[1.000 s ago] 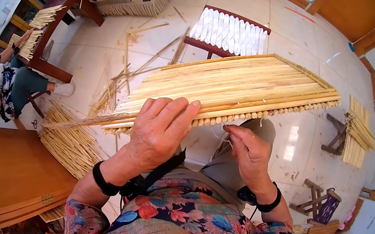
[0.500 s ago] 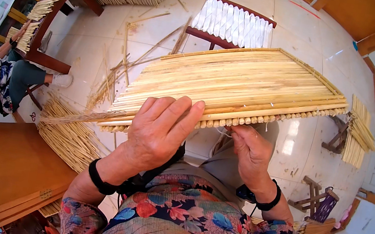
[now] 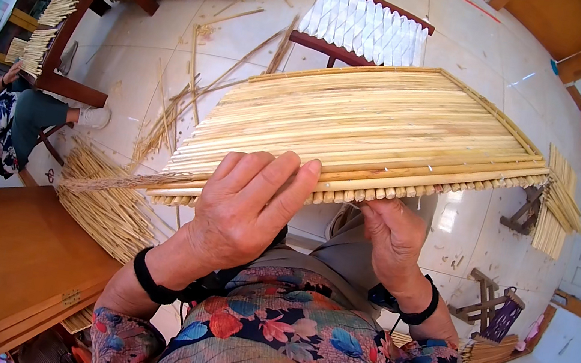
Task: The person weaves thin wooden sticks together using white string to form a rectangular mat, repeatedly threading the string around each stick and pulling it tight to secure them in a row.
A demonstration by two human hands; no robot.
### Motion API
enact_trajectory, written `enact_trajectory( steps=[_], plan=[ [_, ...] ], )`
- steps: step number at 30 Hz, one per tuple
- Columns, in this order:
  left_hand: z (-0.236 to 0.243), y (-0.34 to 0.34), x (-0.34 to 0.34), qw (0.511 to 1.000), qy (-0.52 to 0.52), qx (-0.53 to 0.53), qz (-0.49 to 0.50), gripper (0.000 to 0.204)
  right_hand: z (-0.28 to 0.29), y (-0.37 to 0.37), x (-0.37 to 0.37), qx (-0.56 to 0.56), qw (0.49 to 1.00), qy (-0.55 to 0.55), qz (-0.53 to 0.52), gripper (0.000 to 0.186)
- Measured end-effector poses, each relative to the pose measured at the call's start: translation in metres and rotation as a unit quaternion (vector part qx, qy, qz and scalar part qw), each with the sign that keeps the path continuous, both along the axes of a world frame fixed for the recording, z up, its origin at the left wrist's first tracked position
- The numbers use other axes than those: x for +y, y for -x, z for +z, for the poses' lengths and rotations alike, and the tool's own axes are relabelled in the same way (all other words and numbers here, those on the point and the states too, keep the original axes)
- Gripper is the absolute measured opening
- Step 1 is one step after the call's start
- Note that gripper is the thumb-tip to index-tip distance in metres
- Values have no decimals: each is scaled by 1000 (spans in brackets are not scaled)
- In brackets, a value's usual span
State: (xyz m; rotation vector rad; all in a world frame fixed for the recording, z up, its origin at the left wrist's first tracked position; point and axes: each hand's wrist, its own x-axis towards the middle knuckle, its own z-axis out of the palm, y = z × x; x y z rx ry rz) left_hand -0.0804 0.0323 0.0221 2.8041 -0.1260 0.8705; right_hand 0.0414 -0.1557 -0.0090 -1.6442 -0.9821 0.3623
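A wide panel of pale reed stalks (image 3: 362, 113), bound side by side, tilts across my lap with its row of cut stalk ends toward me. My left hand (image 3: 247, 194) grips its near edge, fingers laid over the top stalks and palm against the front. To the right, my right hand (image 3: 396, 236) is closed, its fingertips tucked under the stalk ends. Whatever those fingertips pinch is hidden beneath the edge. A dry frayed stalk bundle (image 3: 119, 181) sticks out past the panel's left end.
Loose reeds (image 3: 107, 209) lie at left beside a brown wooden cabinet (image 3: 19, 260). A white-topped stool (image 3: 364, 30) stands beyond the panel. Folding stools (image 3: 491, 308) are at right. Another person (image 3: 8, 118) sits far left by a dark red wooden bench (image 3: 73, 90) holding short stalks.
My right fingertips have slid further under the near edge, hiding more of them. The panel has shifted slightly up at its right end. My left hand keeps its hold.
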Motion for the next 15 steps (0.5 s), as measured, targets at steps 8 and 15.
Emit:
enact_trajectory(
  steps=[8, 15],
  plan=[
    [-2, 0, 2, 1000, -13, -14, -6, 42, -2, 0, 1, -3, 1000, 2, 1, 22],
    [-3, 2, 2, 1000, -15, -9, -19, 42, 0, -2, 7, -61, 998, 25, -4, 12]
  ],
)
